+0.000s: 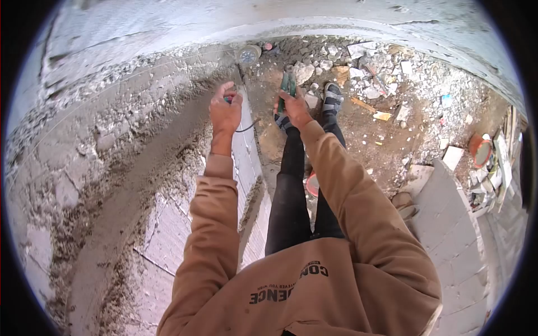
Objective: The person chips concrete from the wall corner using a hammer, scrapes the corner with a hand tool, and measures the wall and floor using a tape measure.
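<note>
My left hand [225,112] is raised over the edge of a block wall [246,162], its fingers curled round a small red and green object [228,99], whose kind I cannot make out. To its right, my right hand [296,107] is closed on a green object [288,85] with two long parallel strips, held above my sandalled feet. Its kind is also unclear. A short dark curved cord [248,127] shows between the hands, against the wall; whether it joins either object I cannot tell.
Wet mortar [131,185] covers a broad strip along the wall at left. Broken rubble [370,73] litters the ground ahead. A red-rimmed bucket [481,151] stands at right near scrap boards [504,154]. A round pale disc-like object [248,55] lies at the wall's far end.
</note>
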Action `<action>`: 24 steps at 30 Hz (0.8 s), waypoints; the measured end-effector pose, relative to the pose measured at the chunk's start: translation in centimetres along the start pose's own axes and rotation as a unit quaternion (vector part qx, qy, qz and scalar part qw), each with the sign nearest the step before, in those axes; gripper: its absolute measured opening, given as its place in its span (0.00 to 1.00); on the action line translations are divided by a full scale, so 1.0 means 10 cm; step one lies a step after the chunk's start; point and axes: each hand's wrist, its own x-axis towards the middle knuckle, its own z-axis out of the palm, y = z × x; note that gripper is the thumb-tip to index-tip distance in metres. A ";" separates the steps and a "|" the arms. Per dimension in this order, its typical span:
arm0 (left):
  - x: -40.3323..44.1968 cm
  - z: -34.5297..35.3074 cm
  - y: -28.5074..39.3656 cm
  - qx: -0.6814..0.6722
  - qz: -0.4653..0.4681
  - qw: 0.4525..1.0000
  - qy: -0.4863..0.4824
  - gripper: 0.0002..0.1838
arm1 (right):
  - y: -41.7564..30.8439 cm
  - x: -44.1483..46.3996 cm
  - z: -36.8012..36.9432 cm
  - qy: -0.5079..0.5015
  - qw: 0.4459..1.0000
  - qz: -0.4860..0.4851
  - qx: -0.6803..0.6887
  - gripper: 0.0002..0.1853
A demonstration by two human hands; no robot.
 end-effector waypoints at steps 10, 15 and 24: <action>-0.96 0.40 -1.74 -0.169 -0.143 0.974 -0.037 0.16 | 0.43 0.93 0.70 -0.027 0.998 0.039 0.038 0.14; -0.94 0.32 -1.77 -0.174 -0.142 0.973 -0.050 0.15 | 0.52 0.92 0.70 -0.023 0.998 0.000 0.059 0.17; -0.49 0.29 -1.15 -0.278 -0.126 0.952 -0.036 0.16 | 0.81 0.57 -0.02 0.053 0.998 -0.030 -0.034 0.19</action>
